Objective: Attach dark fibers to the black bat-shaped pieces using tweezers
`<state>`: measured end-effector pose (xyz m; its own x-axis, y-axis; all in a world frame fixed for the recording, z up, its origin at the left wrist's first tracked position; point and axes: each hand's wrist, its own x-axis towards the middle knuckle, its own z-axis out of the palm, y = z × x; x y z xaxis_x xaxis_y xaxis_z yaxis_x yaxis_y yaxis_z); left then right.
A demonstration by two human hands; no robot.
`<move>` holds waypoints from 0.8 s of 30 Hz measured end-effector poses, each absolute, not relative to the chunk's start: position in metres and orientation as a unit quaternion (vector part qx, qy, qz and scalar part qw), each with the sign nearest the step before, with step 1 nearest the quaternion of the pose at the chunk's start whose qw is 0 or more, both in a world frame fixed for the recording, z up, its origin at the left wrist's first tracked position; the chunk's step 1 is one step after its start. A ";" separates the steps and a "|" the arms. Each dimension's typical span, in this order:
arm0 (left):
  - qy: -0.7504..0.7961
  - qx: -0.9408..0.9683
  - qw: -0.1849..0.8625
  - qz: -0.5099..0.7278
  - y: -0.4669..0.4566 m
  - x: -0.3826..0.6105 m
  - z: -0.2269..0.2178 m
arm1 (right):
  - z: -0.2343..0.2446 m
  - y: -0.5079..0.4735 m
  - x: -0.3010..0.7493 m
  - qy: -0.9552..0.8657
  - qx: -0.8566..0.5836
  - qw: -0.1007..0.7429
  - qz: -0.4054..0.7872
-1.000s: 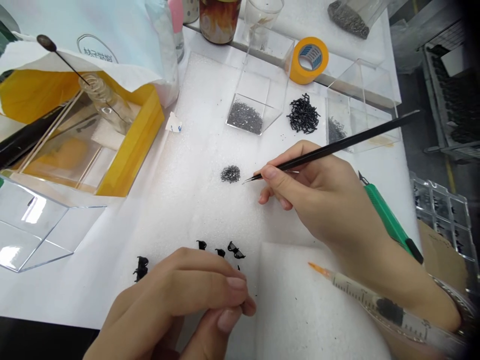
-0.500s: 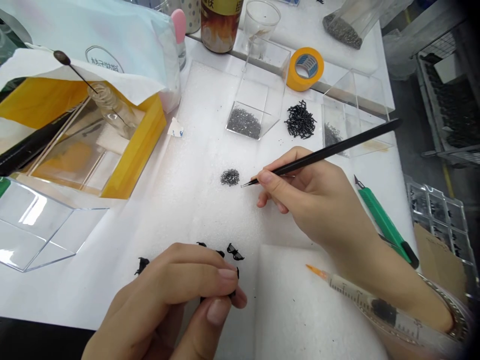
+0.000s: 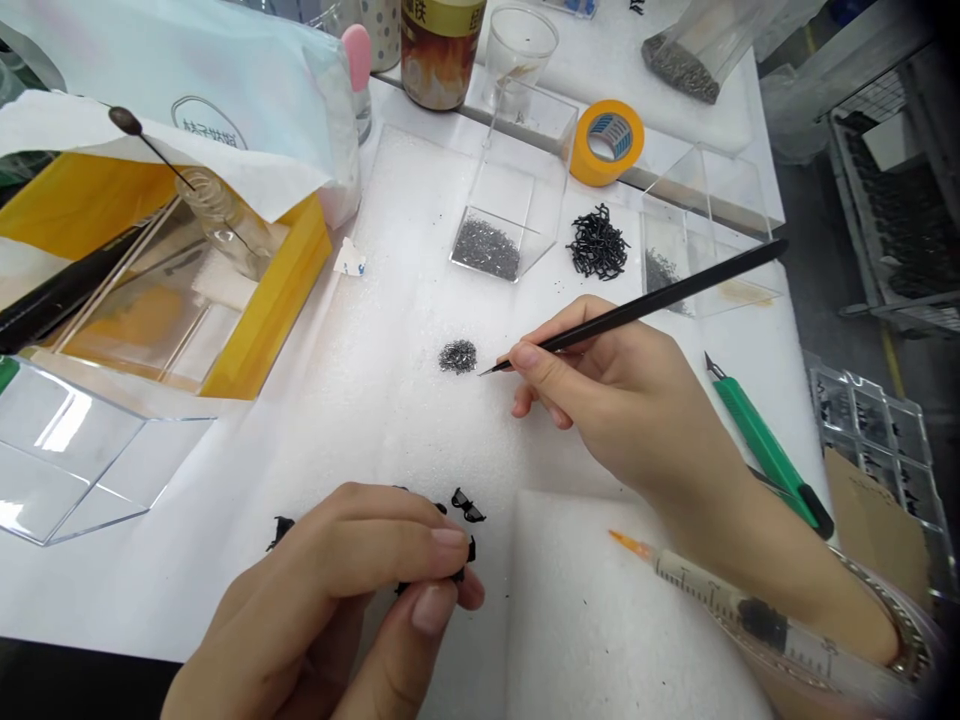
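Note:
My right hand [image 3: 622, 390] grips a slim black pen-like tool [image 3: 645, 306] near its thin pointed tip. That tip is just right of a small pile of tiny dark shiny bits [image 3: 457, 356] on the white foam sheet [image 3: 390, 400]; whether it carries a bit is too small to tell. Lower down, my left hand [image 3: 352, 590] is closed, thumb against fingers, on a small black piece [image 3: 471, 548] mostly hidden by them. Just beyond those fingers lies a miniature pair of black glasses [image 3: 468, 505]. Another small black piece [image 3: 280, 532] shows left of the hand.
Clear boxes [image 3: 487, 245] with dark bits, a heap of black pieces [image 3: 598, 243] and yellow tape [image 3: 607, 143] stand at the back. A green craft knife [image 3: 769, 445] and an orange-tipped syringe [image 3: 720, 600] flank my right arm. A yellow-edged box [image 3: 262, 320] is left.
The whole view has shifted slightly. My right hand and the black tool have barely moved beside the pile; my left hand keeps its pinch on the small black piece.

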<state>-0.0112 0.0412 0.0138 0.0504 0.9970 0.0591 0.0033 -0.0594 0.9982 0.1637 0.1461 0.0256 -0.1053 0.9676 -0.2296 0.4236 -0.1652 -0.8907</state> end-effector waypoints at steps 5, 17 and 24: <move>0.481 0.529 0.495 0.495 0.041 -0.012 0.015 | 0.024 0.147 0.164 -0.571 -0.592 0.308 0.478; 0.590 0.487 0.451 0.459 0.043 -0.004 0.027 | 0.036 0.128 0.165 -0.487 -0.359 0.282 0.745; 0.562 0.520 0.458 0.452 0.040 -0.004 0.024 | 0.032 0.126 0.165 -0.544 -0.353 0.287 0.705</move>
<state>-0.0037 0.0405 0.0244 -0.0393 0.9982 -0.0447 0.1714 0.0508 0.9839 0.1655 0.1263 0.0319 -0.5861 0.7889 -0.1845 -0.0210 -0.2424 -0.9699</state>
